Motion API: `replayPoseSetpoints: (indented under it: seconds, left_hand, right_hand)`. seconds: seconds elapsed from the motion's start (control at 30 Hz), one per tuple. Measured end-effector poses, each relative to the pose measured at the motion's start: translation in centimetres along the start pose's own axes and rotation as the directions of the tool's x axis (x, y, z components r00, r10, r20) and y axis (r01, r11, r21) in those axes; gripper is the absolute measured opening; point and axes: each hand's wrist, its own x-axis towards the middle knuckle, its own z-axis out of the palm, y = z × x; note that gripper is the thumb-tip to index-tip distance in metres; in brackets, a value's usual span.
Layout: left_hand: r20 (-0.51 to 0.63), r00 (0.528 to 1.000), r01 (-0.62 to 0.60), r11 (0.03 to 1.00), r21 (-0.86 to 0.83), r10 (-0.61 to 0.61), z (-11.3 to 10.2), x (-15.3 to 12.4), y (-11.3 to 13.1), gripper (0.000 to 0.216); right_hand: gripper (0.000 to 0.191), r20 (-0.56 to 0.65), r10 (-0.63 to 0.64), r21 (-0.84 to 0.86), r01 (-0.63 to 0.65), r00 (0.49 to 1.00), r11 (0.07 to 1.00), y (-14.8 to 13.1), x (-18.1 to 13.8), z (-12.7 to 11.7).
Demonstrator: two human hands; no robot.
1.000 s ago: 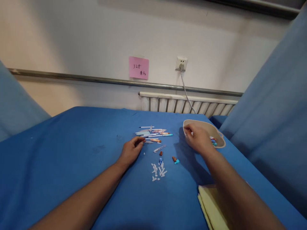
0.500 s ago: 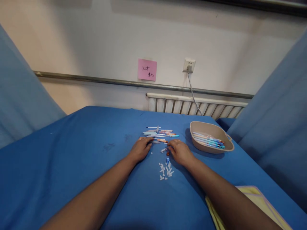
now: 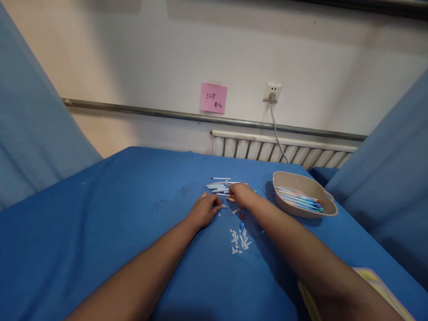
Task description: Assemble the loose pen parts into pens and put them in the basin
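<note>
Several loose pen parts [image 3: 219, 187] lie in a row on the blue table [image 3: 110, 200], with small white tips [image 3: 240, 240] heaped nearer to me. My left hand [image 3: 203, 210] rests on the cloth just in front of the row, fingers curled, its tips touching a small clear piece. My right hand [image 3: 242, 195] reaches over the right end of the row with fingers bent down onto the pens; what they grip is hidden. A beige tray [image 3: 302, 211] to the right holds several assembled blue pens.
A yellow pad [image 3: 377, 285] lies at the near right table edge. Blue curtains [image 3: 36, 120] hang on both sides. Behind the table are a radiator [image 3: 281, 150], a wall socket with a cable [image 3: 272, 92] and a pink note [image 3: 213, 98].
My right hand left the beige tray, came down to the small parts, then reached forward onto the row of pens. My left hand stayed by the row.
</note>
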Motion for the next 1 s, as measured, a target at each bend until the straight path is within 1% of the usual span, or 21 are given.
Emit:
replayPoseSetpoints:
  seconds: [0.07,0.1,0.2,0.27,0.33,0.37,0.4,0.43,0.47,0.5,0.53,0.6,0.63,0.67,0.73,0.8,0.87,0.93,1.0]
  left_hand:
    - [-0.043,0.999,0.025,0.999,-0.036,-0.026,0.0,-0.1,0.0,0.008]
    - [-0.070,0.997,0.030,0.996,-0.085,-0.036,0.0,-0.2,0.0,0.011]
    - [-0.125,0.988,0.047,0.947,-0.318,-0.091,0.0,-0.1,0.0,0.023]
    - [-0.110,0.983,0.081,0.885,-0.459,-0.147,0.0,0.1,0.1,0.027]
    - [-0.078,0.973,0.137,0.813,-0.566,-0.218,0.1,0.3,0.1,0.030]
    - [-0.058,0.966,0.165,0.770,-0.616,-0.253,0.1,0.3,0.2,0.031]
    - [-0.036,0.958,0.190,0.724,-0.663,-0.285,0.1,0.4,0.4,0.032]
    - [-0.013,0.951,0.210,0.675,-0.707,-0.309,0.2,0.4,0.5,0.033]
    - [0.015,0.946,0.225,0.626,-0.746,-0.323,0.2,0.4,0.7,0.034]
    - [0.051,0.944,0.241,0.577,-0.780,-0.326,0.3,0.3,1.0,0.034]
    - [0.094,0.943,0.260,0.527,-0.810,-0.320,0.3,0.2,1.3,0.034]
    - [0.171,0.937,0.291,0.410,-0.864,-0.305,0.2,0.0,1.9,0.032]
    - [0.205,0.932,0.306,0.346,-0.887,-0.299,0.2,-0.2,2.2,0.030]
    - [0.238,0.925,0.322,0.281,-0.904,-0.295,0.1,-0.4,2.5,0.028]
    - [0.304,0.905,0.361,0.159,-0.919,-0.297,-0.1,-0.8,3.0,0.023]
    - [0.372,0.879,0.411,0.076,-0.909,-0.299,-0.3,-0.9,3.5,0.020]
    - [0.417,0.860,0.446,0.038,-0.894,-0.293,-0.5,-1.0,3.9,0.017]
    - [0.439,0.855,0.466,0.035,-0.884,-0.277,-0.6,-0.9,4.1,0.015]
    - [0.446,0.855,0.472,0.042,-0.880,-0.264,-0.6,-0.8,4.1,0.013]
  right_hand:
    - [0.029,0.002,-0.030,-0.011,0.030,1.000,0.999,-0.3,0.0,-0.2]
    - [0.031,0.002,-0.041,-0.014,0.041,0.999,0.999,-0.5,0.0,-0.3]
    - [0.033,-0.003,-0.060,-0.009,0.060,0.998,0.998,-0.9,-0.3,-0.6]
    - [0.027,-0.028,-0.053,0.007,0.054,0.998,0.999,-0.8,-1.1,-0.9]
    - [0.019,-0.097,-0.009,0.062,0.015,0.995,0.998,-0.3,-2.6,-1.0]
    - [0.017,-0.140,0.026,0.106,-0.012,0.990,0.994,0.0,-3.6,-0.9]
    - [0.018,-0.213,0.091,0.220,-0.043,0.973,0.975,0.4,-4.7,-0.8]
    - [0.018,-0.277,0.145,0.353,-0.039,0.950,0.935,0.8,-5.8,-0.5]
    - [0.020,-0.318,0.205,0.488,-0.025,0.926,0.872,1.2,-6.8,-0.2]
    - [0.023,-0.340,0.266,0.625,0.006,0.902,0.781,1.4,-7.7,0.1]
    - [0.027,-0.336,0.319,0.739,0.038,0.886,0.673,1.5,-8.4,0.5]
    - [0.032,-0.288,0.385,0.872,0.074,0.877,0.484,1.5,-9.3,1.1]
    - [0.033,-0.266,0.403,0.903,0.080,0.876,0.421,1.3,-9.4,1.3]
    - [0.034,-0.252,0.417,0.921,0.085,0.873,0.379,1.2,-9.4,1.5]
    - [0.032,-0.244,0.445,0.943,0.103,0.862,0.317,1.0,-9.3,1.6]
    - [0.029,-0.226,0.471,0.964,0.126,0.853,0.236,0.9,-9.1,1.4]
    - [0.026,-0.195,0.488,0.980,0.147,0.851,0.134,1.0,-9.1,1.2]
    - [0.025,-0.160,0.491,0.986,0.166,0.857,0.031,1.2,-9.2,0.9]
    - [0.025,-0.136,0.476,0.982,0.182,0.869,-0.051,1.4,-9.3,0.7]
